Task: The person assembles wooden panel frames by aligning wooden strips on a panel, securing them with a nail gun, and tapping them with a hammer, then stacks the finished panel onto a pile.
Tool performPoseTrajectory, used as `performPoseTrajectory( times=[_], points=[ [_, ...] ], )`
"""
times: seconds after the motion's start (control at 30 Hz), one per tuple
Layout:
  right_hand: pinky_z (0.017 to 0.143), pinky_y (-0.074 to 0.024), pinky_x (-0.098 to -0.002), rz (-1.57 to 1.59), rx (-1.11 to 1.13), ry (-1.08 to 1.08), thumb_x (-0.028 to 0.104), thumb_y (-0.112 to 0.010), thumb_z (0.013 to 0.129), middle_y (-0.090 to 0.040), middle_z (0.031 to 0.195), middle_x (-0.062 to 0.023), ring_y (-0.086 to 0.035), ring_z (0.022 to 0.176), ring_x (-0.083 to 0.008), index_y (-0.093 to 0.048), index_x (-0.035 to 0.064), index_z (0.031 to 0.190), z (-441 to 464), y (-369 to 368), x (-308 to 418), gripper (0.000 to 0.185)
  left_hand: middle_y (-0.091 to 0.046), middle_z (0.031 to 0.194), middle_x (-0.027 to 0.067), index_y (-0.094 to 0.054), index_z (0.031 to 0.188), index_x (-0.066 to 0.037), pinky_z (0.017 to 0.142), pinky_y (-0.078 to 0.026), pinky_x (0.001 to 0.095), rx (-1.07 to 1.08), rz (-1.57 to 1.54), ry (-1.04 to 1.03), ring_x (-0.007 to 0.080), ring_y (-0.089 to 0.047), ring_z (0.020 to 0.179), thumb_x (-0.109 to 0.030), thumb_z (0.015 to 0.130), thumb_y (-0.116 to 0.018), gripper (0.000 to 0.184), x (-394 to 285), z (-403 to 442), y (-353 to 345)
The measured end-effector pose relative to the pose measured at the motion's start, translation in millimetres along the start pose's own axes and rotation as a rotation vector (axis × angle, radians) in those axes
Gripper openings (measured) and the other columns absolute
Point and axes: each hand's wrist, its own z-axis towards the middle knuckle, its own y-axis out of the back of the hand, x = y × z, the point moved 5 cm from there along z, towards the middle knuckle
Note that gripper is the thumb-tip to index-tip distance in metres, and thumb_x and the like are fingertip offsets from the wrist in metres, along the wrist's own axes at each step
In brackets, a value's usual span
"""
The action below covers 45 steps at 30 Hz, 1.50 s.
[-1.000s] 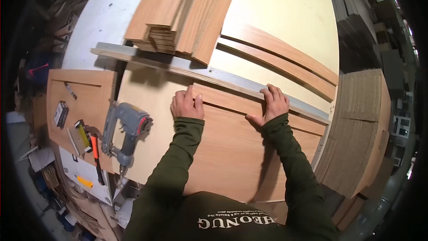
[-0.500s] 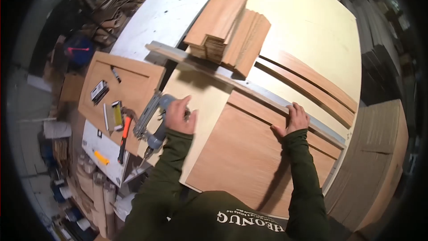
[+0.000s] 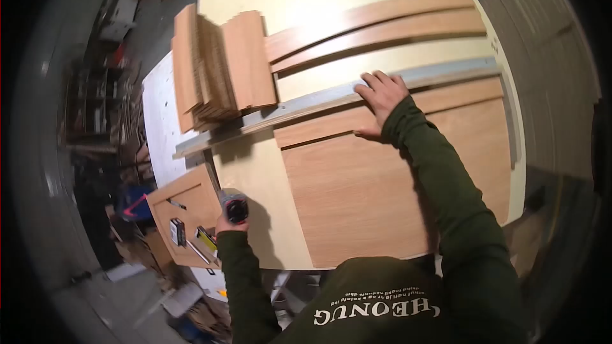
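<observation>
My left hand (image 3: 224, 223) is wrapped round the grey nail gun (image 3: 234, 206), which is seen end-on and held over the left part of the table. My right hand (image 3: 384, 97) lies with fingers spread over the metal-faced straight bar (image 3: 325, 97) and the wooden strip (image 3: 331, 125) along the panel's upper edge. Its thumb reaches down to the strip's lower edge. Below the strip lies the large wood panel (image 3: 363, 185), flat on the pale table (image 3: 255, 172).
Stacked boards (image 3: 248, 57) stand beyond the bar at the left. Two long strips (image 3: 382, 24) lie at the back. A framed panel (image 3: 191, 207) at the left bears a small box (image 3: 178, 232) and a marker. Cardboard (image 3: 542, 57) is piled at the right.
My left hand has left the strip and taken hold of the nail gun, now lifted off its place. My right hand stays at the bar. The view has turned.
</observation>
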Motion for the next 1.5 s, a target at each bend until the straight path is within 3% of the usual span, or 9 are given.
performPoseTrajectory(
  times=[0.13, 0.2, 0.3, 0.37, 0.83, 1.07, 1.17, 1.23, 1.5],
  points=[
    [0.085, -0.0351, -0.0398, -0.022, -0.076, 0.018, 0.049, -0.072, 0.055, -0.049, 0.115, -0.0135, -0.045, 0.105, -0.0277, -0.049, 0.0099, 0.11, -4, -13, -10, 0.072, -0.059, 0.107, 0.0078, -0.045, 0.123, -0.009, 0.088, -0.045, 0.0345, 0.447, 0.54, -0.11, 0.0219, -0.056, 0.099, -0.008, 0.058, -0.066, 0.068, -83, -9, 6],
    [0.087, -0.0351, -0.0393, -0.04, -0.083, 0.009, 0.05, -0.072, 0.056, -0.049, 0.116, -0.0134, -0.046, 0.106, -0.0278, -0.049, 0.0102, 0.112, -5, -17, -11, 0.072, -0.059, 0.107, 0.0086, -0.044, 0.123, -0.009, 0.085, -0.047, 0.0366, 0.464, 0.196, -0.13, 0.0249, -0.058, 0.095, -0.007, 0.066, -0.06, 0.06, -74, 15, 8],
    [0.087, -0.0355, -0.0384, -0.057, -0.077, 0.003, 0.051, -0.072, 0.057, -0.049, 0.117, -0.0126, -0.046, 0.107, -0.0266, -0.051, 0.0108, 0.112, -5, -21, -13, 0.071, -0.062, 0.09, 0.0146, -0.046, 0.119, -0.006, 0.049, -0.054, 0.0334, 0.701, 0.371, -0.07, 0.0207, -0.062, 0.053, 0.001, 0.076, -0.046, 0.044, -169, -12, -34],
    [0.087, -0.0357, -0.0384, -0.06, -0.078, 0.003, 0.051, -0.072, 0.057, -0.049, 0.116, -0.0124, -0.046, 0.107, -0.0262, -0.051, 0.0108, 0.112, -4, -24, -14, 0.071, -0.062, 0.077, 0.0134, -0.05, 0.111, -0.004, 0.048, -0.053, 0.0335, 0.742, 0.167, -0.124, 0.0213, -0.062, 0.053, 0.004, 0.073, -0.048, 0.039, -214, -22, -61],
    [0.089, -0.0344, -0.0389, -0.1, -0.072, -0.028, 0.051, -0.074, 0.053, -0.047, 0.121, -0.0111, -0.045, 0.11, -0.0256, -0.049, 0.0119, 0.113, -6, -35, -19, 0.077, -0.056, 0.061, 0.006, -0.053, 0.093, -0.002, 0.04, -0.048, 0.0293, 0.676, 0.3, -0.145, 0.0158, -0.058, 0.046, 0.0, 0.072, -0.056, 0.021, -228, 4, -116],
    [0.088, -0.0372, -0.0384, -0.132, -0.037, -0.025, 0.054, -0.07, 0.057, -0.05, 0.118, -0.0125, -0.047, 0.109, -0.0249, -0.052, 0.0109, 0.116, -5, -32, -18, 0.075, -0.056, 0.064, 0.0072, -0.049, 0.107, -0.003, 0.039, -0.047, 0.0298, 0.664, 0.55, -0.451, 0.018, -0.057, 0.045, 0.002, 0.073, -0.054, 0.035, -216, 18, -116],
    [0.087, -0.0373, -0.0382, -0.119, -0.047, -0.023, 0.054, -0.07, 0.058, -0.051, 0.117, -0.012, -0.047, 0.108, -0.0246, -0.052, 0.0109, 0.115, -5, -29, -16, 0.074, -0.058, 0.067, 0.0073, -0.052, 0.106, -0.004, 0.042, -0.047, 0.0294, 0.666, 0.46, -0.395, 0.0169, -0.058, 0.048, 0.001, 0.072, -0.058, 0.034, -221, 15, -111],
    [0.089, -0.0355, -0.0391, -0.096, -0.067, -0.023, 0.051, -0.073, 0.054, -0.048, 0.12, -0.012, -0.046, 0.11, -0.0259, -0.051, 0.0113, 0.113, -6, -30, -19, 0.074, -0.059, 0.071, 0.0078, -0.053, 0.106, -0.006, 0.044, -0.047, 0.0299, 0.639, 0.358, -0.129, 0.0164, -0.059, 0.051, -0.001, 0.071, -0.062, 0.036, -228, 9, -111],
    [0.089, -0.0353, -0.0393, -0.092, -0.079, -0.029, 0.049, -0.075, 0.053, -0.048, 0.12, -0.0109, -0.045, 0.11, -0.0258, -0.051, 0.0118, 0.112, -7, -33, -18, 0.074, -0.055, 0.062, 0.006, -0.056, 0.091, -0.002, 0.037, -0.046, 0.0282, 0.621, 0.234, -0.146, 0.0155, -0.056, 0.045, 0.002, 0.074, -0.055, 0.017, -244, 25, -116]
  ],
)
